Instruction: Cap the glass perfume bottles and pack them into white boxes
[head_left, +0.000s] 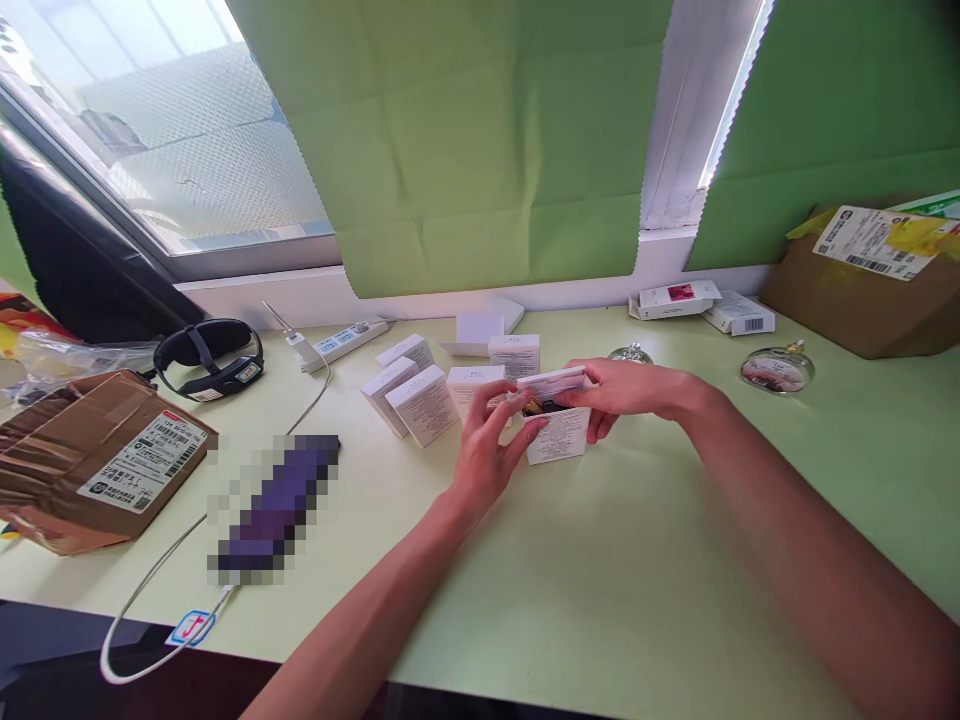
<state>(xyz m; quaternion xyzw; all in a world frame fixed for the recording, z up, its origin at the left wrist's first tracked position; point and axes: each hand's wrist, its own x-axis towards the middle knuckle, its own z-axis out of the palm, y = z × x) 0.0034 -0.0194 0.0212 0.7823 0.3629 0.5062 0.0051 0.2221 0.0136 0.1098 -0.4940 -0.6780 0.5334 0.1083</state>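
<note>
A small white carton (559,432) stands upright on the pale green table (615,560), its top flap lifted and something dark and gold showing in the opening. My left hand (486,455) grips its left side with fingers at the flap. My right hand (626,392) reaches over from the right and holds the top flap and back of the carton. Behind and to the left stand several similar white cartons (420,402), closed.
A blurred dark phone (274,508) on a white cable lies at left, beside a torn brown parcel (90,460), a black strap device (210,357) and a power strip (346,340). Two round glass bottles (776,368), flat boxes (679,298) and a cardboard box (870,280) sit at right.
</note>
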